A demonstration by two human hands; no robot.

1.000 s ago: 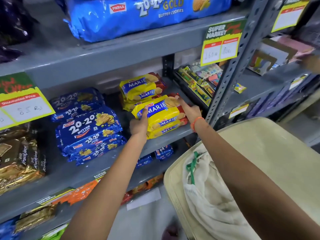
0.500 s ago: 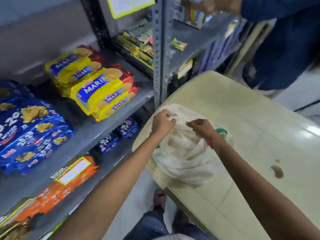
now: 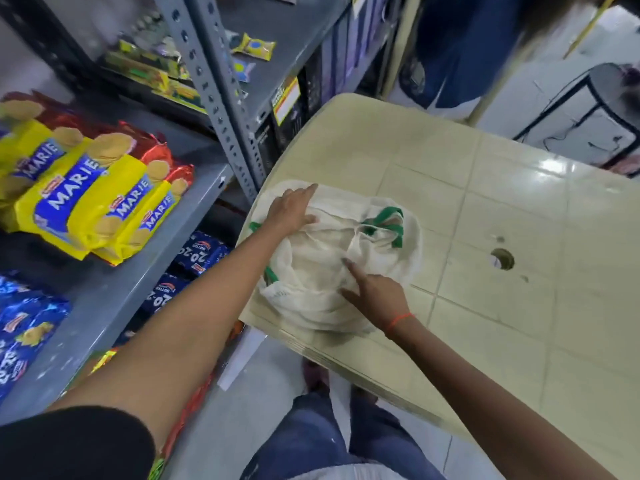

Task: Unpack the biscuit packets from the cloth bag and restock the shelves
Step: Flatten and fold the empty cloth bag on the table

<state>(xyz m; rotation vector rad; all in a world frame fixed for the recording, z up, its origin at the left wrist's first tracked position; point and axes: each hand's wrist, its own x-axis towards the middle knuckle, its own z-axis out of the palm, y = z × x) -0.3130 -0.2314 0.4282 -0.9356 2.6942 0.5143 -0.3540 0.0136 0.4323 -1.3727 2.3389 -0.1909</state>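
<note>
The cloth bag (image 3: pixel 332 258) lies slumped at the table's (image 3: pixel 502 209) near corner. The left hand (image 3: pixel 291 213) presses flat and open on its far edge; the right hand (image 3: pixel 372 294) pokes it, holding nothing. Yellow packets (image 3: pixel 90 195) sit shelved left of the bag. Next, probably finding the mouth.

Cloth bag (image 3: pixel 332 271) on table (image 3: pixel 502 220), right of shelves (image 3: pixel 114 292).

Cloth bag (image 3: pixel 322 271) contents hidden under crumpled fabric. Blue biscuit packets (image 3: pixel 20 327) cut by left edge. Far shelf goods (image 3: pixel 152 72) blurred, labels unreadable. Price tag (image 3: pixel 285 98) print too small. Person in blue (image 3: pixel 460 46) far right, motion-smeared, cut by top edge.
</note>
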